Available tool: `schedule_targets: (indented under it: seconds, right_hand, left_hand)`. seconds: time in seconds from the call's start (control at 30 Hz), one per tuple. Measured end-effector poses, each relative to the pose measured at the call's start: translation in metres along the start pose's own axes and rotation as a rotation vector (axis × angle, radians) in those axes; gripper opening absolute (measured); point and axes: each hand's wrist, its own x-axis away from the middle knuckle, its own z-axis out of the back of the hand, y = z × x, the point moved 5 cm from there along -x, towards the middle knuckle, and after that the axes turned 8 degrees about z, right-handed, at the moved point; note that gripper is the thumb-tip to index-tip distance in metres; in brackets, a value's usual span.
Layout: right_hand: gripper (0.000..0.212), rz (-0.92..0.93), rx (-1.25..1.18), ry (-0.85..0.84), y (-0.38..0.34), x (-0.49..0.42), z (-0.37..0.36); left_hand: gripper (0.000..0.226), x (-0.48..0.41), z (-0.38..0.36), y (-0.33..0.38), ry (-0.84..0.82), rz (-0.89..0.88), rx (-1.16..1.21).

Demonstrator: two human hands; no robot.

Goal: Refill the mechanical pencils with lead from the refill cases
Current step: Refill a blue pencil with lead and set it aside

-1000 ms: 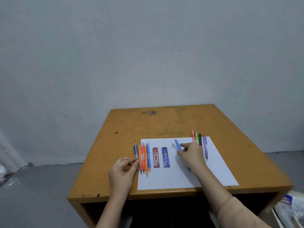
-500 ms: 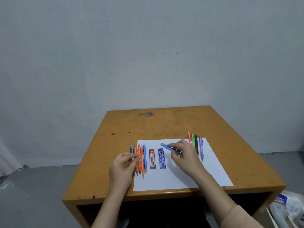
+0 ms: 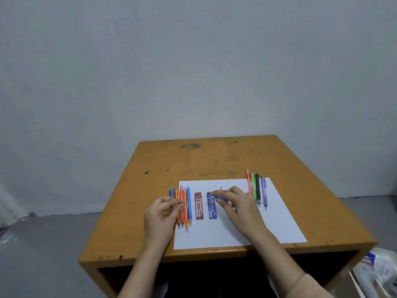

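Note:
My right hand (image 3: pixel 238 206) grips a blue mechanical pencil (image 3: pixel 218 197), held almost level above the blue refill case (image 3: pixel 212 206) with its open end pointing left. My left hand (image 3: pixel 163 214) pinches a thin lead (image 3: pixel 196 199) between thumb and forefinger; the lead runs right toward the pencil's end, over the red refill case (image 3: pixel 198 205). Both cases lie side by side on the white paper (image 3: pixel 236 231). Several blue and orange pencils (image 3: pixel 184 206) lie at the paper's left edge. Pink, green, black and purple pencils (image 3: pixel 256 189) lie at its upper right. A small cap (image 3: pixel 221 187) rests behind my right hand.
The paper lies on a worn orange-brown wooden table (image 3: pixel 214 160) set against a grey wall. A plastic bag (image 3: pixel 378 269) sits on the floor at the lower right, beside the table's near corner.
My right hand lifted the blue pencil off the paper and swung it left, level above the blue case. My left hand's pinched lead now reaches toward the pencil's end.

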Motion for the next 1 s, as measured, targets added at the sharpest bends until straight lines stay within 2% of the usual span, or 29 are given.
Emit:
schedule_targets:
  seconds: [0.57, 1.0]
  right_hand:
    - [0.022, -0.034, 0.016, -0.006, 0.002, 0.001, -0.01]
    - [0.022, -0.05, -0.023, -0.013, 0.002, 0.0, -0.01]
  left_hand:
    - [0.026, -0.002, 0.0, -0.005, -0.035, -0.069, -0.043]
    - [0.017, -0.001, 0.0, -0.003, -0.048, -0.071, -0.036]
